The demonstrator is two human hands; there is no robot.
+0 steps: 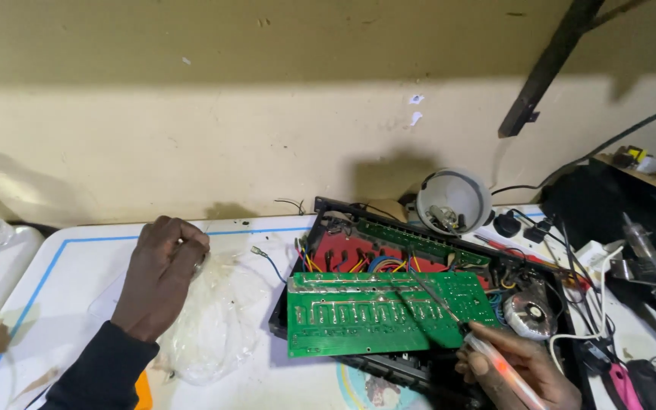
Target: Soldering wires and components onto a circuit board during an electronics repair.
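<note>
Head view: right hand (514, 364) grips a clear-handled screwdriver (449, 315), tip on the green circuit board (385, 313) at frame centre (probing step, needs steady aim); left hand (162, 275) fisted on plastic bag (218, 326).

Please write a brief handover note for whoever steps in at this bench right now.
Left hand: closed on a crumpled clear plastic bag lying on the white table.
Right hand: grips a translucent-handled screwdriver, tip resting on the green rectangular circuit board.
The board lies tilted across the open black casing, red board and coloured wires exposed beneath.
Done: casing opened. Left: the board is not yet seated.
</note>
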